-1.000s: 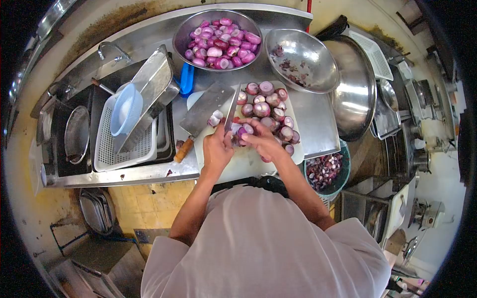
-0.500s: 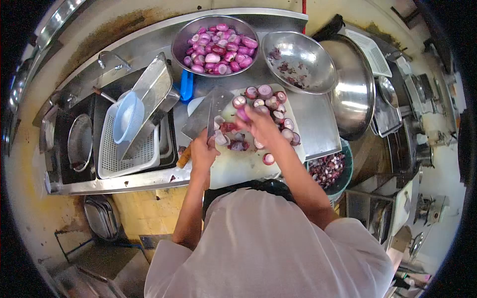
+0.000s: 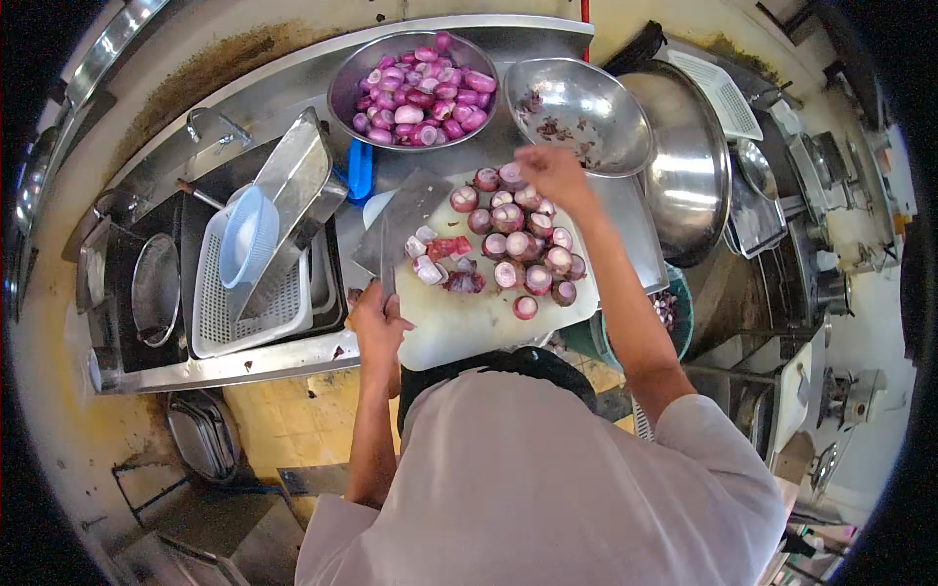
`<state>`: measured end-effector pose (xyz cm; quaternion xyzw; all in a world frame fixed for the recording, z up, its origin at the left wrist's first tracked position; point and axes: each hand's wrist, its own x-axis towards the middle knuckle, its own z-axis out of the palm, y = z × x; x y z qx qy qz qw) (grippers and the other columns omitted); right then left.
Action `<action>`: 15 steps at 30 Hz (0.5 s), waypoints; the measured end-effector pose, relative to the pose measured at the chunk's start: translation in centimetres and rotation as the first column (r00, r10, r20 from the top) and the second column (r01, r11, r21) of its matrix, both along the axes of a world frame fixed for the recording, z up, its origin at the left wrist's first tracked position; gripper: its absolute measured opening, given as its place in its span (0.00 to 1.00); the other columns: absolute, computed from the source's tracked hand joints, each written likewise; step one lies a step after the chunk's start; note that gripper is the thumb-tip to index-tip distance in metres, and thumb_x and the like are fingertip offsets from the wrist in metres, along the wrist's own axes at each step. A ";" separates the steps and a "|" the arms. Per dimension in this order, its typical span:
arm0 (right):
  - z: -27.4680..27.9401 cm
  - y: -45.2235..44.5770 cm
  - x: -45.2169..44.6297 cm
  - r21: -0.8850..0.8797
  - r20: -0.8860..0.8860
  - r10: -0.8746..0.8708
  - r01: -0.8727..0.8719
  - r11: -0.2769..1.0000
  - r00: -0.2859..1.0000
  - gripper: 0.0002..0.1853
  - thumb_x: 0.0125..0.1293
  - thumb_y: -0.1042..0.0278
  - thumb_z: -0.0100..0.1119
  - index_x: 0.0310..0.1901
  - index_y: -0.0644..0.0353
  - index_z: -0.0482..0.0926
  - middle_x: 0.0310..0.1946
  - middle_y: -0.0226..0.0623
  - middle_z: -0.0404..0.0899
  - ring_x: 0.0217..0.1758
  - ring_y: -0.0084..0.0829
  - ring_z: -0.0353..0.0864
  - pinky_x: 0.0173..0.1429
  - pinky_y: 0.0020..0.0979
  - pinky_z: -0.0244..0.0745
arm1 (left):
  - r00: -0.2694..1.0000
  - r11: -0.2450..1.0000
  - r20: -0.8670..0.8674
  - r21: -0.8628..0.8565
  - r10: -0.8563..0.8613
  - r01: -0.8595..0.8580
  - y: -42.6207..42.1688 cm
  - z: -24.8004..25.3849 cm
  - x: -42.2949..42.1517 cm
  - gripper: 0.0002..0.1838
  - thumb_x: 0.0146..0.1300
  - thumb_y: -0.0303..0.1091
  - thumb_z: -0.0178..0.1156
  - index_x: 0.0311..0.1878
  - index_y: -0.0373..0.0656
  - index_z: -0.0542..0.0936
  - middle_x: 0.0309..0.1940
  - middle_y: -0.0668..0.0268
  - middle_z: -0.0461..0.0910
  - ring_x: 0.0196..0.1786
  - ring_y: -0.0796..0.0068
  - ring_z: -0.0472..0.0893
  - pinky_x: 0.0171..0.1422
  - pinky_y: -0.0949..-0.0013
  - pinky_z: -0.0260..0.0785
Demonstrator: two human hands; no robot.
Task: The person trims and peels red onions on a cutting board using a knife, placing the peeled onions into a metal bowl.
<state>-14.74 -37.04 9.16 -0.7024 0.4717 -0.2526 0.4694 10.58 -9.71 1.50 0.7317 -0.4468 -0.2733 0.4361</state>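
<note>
My left hand (image 3: pixel 379 324) is closed round the handle of a cleaver (image 3: pixel 386 249), its broad blade pointing away over the left side of a white cutting board (image 3: pixel 449 327). My right hand (image 3: pixel 557 178) reaches over the board's far right corner, fingers stretched to the left, with no onion visible in them. Beneath and beside it lie several red onions (image 3: pixel 515 244) with trimmed ends and dark skins. Loose onion peels (image 3: pixel 449 264) lie near the blade. A metal bowl of peeled onions (image 3: pixel 337 107) stands beyond the board; one onion (image 3: pixel 443 41) shows at its far side.
A metal bowl with skin scraps (image 3: pixel 611 107) stands at the right, beside a large steel pot (image 3: pixel 684 166). Below the counter is a green bin (image 3: pixel 679 337) with peelings. At the left, a sink holds a white basket (image 3: pixel 210 317) and a blue colander (image 3: pixel 251 234).
My right hand has moved from the board's middle to its far right, and the peeled onion has left its fingers. My left hand has lowered slightly toward me with the cleaver.
</note>
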 end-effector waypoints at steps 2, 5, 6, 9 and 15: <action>-1.6 2.1 -0.6 0.000 -0.224 0.017 -0.018 1.000 0.974 0.22 0.56 0.57 0.71 0.50 0.58 0.84 0.51 0.49 0.82 0.54 0.37 0.83 0.53 0.36 0.79 | 0.998 0.998 -0.059 0.063 0.020 -0.016 0.2 1.1 -0.4 0.03 0.61 0.17 0.56 0.38 0.33 0.75 0.29 0.56 0.78 0.23 0.67 0.81 0.20 0.67 0.74; -4.1 4.9 1.1 -0.465 -0.473 0.061 -0.308 0.830 0.879 0.21 0.52 0.55 0.73 0.46 0.56 0.84 0.46 0.49 0.83 0.49 0.39 0.84 0.52 0.36 0.78 | 0.995 0.994 -0.097 0.109 0.013 -0.003 -0.1 2.4 -1.3 0.03 0.63 0.18 0.56 0.38 0.34 0.75 0.30 0.57 0.77 0.21 0.69 0.80 0.18 0.69 0.72; -4.6 5.1 1.8 -0.454 -0.596 0.017 -0.355 0.817 0.803 0.23 0.51 0.54 0.74 0.46 0.57 0.82 0.43 0.47 0.83 0.47 0.39 0.84 0.51 0.36 0.78 | 0.997 0.996 -0.082 0.086 -0.003 0.010 -0.3 2.7 -1.5 0.03 0.64 0.18 0.55 0.40 0.34 0.75 0.31 0.57 0.77 0.20 0.71 0.80 0.17 0.70 0.71; -4.3 4.6 1.4 -0.374 -0.430 0.045 -0.223 0.900 0.902 0.23 0.52 0.55 0.74 0.46 0.58 0.80 0.42 0.43 0.83 0.47 0.39 0.83 0.50 0.38 0.79 | 0.974 0.992 -0.224 0.118 -0.027 0.055 -0.8 3.4 -1.7 0.06 0.67 0.21 0.55 0.46 0.33 0.75 0.32 0.59 0.77 0.20 0.72 0.82 0.15 0.71 0.69; -1.2 5.7 0.9 0.570 0.617 -0.314 -0.134 0.811 0.722 0.13 0.71 0.55 0.55 0.45 0.56 0.78 0.42 0.38 0.82 0.47 0.37 0.83 0.51 0.40 0.81 | 0.959 0.971 -0.267 0.191 -0.092 0.146 -1.2 4.6 -1.9 0.11 0.71 0.27 0.53 0.53 0.34 0.73 0.30 0.60 0.80 0.21 0.71 0.85 0.14 0.72 0.69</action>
